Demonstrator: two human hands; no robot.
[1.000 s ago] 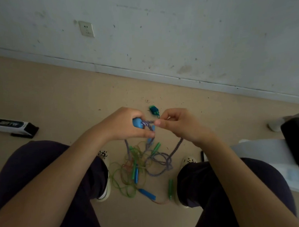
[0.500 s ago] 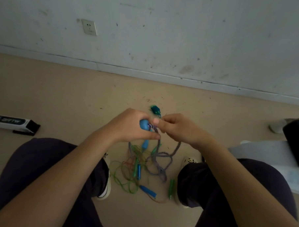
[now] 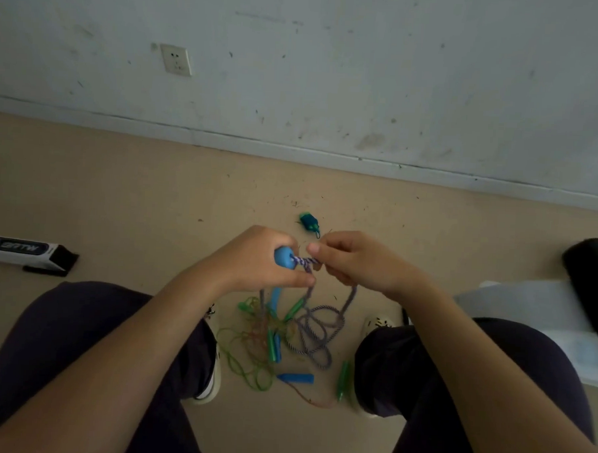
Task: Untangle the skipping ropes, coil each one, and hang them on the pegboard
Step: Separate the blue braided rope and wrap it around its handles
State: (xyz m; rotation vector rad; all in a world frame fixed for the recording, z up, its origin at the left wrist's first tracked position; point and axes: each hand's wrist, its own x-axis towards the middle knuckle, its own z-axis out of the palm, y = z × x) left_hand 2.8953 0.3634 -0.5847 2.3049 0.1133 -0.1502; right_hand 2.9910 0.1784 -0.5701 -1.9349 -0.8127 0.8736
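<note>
My left hand grips a light blue rope handle above the floor. From its end comes a purple-and-white braided rope, which my right hand pinches just beside the handle. The braided rope hangs down into a tangle on the floor between my feet. In that tangle lie thin green rope loops, green handles and a blue handle with a thin orange rope. The pegboard is not in view.
A small teal object lies on the floor just beyond my hands. A white and black box lies at the left. White paper and a black object sit at the right. The wall with a socket runs ahead.
My hands have drawn slightly apart, so a short stretch of braided rope now shows between the blue handle and my right fingers. The tangle on the floor has shifted a little.
</note>
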